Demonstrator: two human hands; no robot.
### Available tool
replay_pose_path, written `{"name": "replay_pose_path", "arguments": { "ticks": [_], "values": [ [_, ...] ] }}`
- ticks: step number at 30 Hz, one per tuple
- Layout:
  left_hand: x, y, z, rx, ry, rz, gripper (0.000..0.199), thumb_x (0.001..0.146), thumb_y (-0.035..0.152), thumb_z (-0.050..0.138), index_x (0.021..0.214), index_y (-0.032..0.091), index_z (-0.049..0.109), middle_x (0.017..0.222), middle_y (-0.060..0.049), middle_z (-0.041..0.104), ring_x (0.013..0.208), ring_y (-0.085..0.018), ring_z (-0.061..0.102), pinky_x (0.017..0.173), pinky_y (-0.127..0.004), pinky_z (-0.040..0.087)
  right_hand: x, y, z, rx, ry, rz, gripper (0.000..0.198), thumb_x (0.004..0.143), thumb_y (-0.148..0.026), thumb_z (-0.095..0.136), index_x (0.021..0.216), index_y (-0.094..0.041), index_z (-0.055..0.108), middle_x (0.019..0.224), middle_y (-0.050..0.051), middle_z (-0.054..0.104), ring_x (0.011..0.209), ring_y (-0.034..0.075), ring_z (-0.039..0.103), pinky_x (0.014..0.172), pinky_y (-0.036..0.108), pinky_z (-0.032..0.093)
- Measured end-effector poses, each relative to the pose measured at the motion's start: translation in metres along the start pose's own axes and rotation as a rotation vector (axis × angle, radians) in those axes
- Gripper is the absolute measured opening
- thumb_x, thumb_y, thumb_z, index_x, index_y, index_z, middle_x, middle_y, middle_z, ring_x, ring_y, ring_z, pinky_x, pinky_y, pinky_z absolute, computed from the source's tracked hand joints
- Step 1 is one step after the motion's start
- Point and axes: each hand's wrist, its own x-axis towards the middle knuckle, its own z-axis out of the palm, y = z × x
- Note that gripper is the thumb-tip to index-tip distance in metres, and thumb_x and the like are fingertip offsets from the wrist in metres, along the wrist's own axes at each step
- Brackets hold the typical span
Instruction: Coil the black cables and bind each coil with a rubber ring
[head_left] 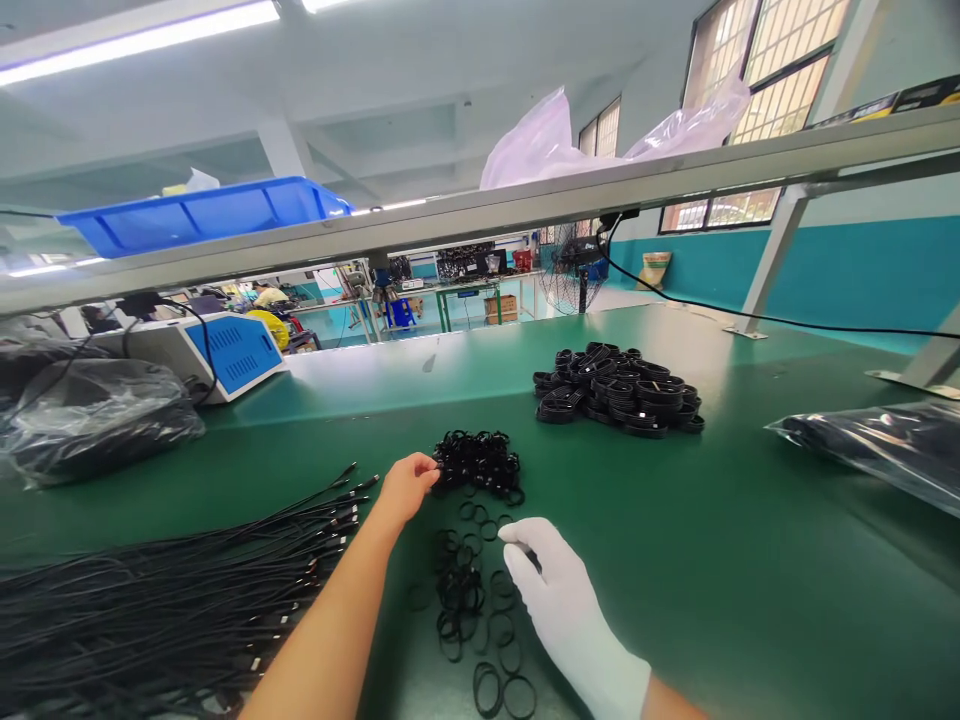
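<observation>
My left hand [409, 488], bare, reaches to the left edge of a heap of small black bands [480, 462]. Its fingers are pinched together at the heap, and what lies between the fingertips is hidden. My right hand [551, 570] wears a white glove and hovers over the table beside scattered black rings [504, 630]. A gap shows between its thumb and forefinger, with nothing held there. Several more loose rings [459, 590] lie bunched between my forearms. Left of my left arm, a bundle of black cables [187, 570] has its connectors pointing toward the hands.
Coiled black cables [619, 390] are piled farther back on the green table [750, 560]. Plastic-bagged goods lie at right [885, 445] and left [105, 410], near a blue-and-white machine [244, 350]. A shelf [450, 222] spans above, bearing a blue tray [217, 218]. A black wire [750, 312] hangs at right.
</observation>
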Motion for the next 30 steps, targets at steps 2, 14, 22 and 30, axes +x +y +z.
{"name": "replay_pose_path", "arguments": {
  "ticks": [2, 14, 22, 30],
  "values": [
    [-0.004, -0.001, -0.004, -0.098, -0.014, 0.000, 0.029, 0.088, 0.031, 0.053, 0.111, 0.015, 0.054, 0.109, -0.007, 0.059, 0.090, -0.018, 0.060, 0.077, -0.038, 0.052, 0.000, 0.001, 0.000, 0.006, -0.002, 0.008, 0.020, 0.082, -0.031, 0.043, 0.092, -0.024, 0.058, 0.087, 0.003, 0.062, 0.064, 0.016, 0.055, 0.055, 0.028, 0.045],
    [-0.093, 0.037, 0.011, -0.601, -0.212, 0.107, 0.013, 0.065, 0.028, 0.062, 0.068, 0.017, 0.056, 0.058, 0.005, 0.051, 0.056, -0.010, 0.047, 0.055, -0.021, 0.037, -0.001, -0.013, -0.006, 0.235, -0.005, 0.042, 0.031, 0.079, -0.035, 0.051, 0.105, -0.020, 0.056, 0.097, 0.004, 0.062, 0.089, 0.018, 0.057, 0.082, 0.030, 0.044],
    [-0.105, 0.032, 0.027, -0.706, -0.216, 0.027, 0.025, 0.067, 0.036, 0.059, 0.077, 0.013, 0.061, 0.059, 0.002, 0.056, 0.056, -0.010, 0.049, 0.058, -0.023, 0.039, 0.004, -0.010, -0.008, 0.346, -0.046, 0.107, 0.016, 0.077, -0.027, 0.045, 0.082, -0.019, 0.058, 0.066, -0.001, 0.057, 0.059, 0.013, 0.051, 0.056, 0.025, 0.040],
    [-0.108, 0.033, 0.022, -0.674, -0.152, -0.001, 0.022, 0.066, 0.035, 0.058, 0.074, 0.014, 0.061, 0.056, 0.002, 0.055, 0.054, -0.011, 0.050, 0.055, -0.023, 0.039, -0.001, -0.006, -0.006, -0.033, -0.045, -0.143, 0.024, 0.073, -0.020, 0.046, 0.091, -0.022, 0.063, 0.100, 0.003, 0.062, 0.099, 0.021, 0.053, 0.091, 0.037, 0.036]
  ]
}}
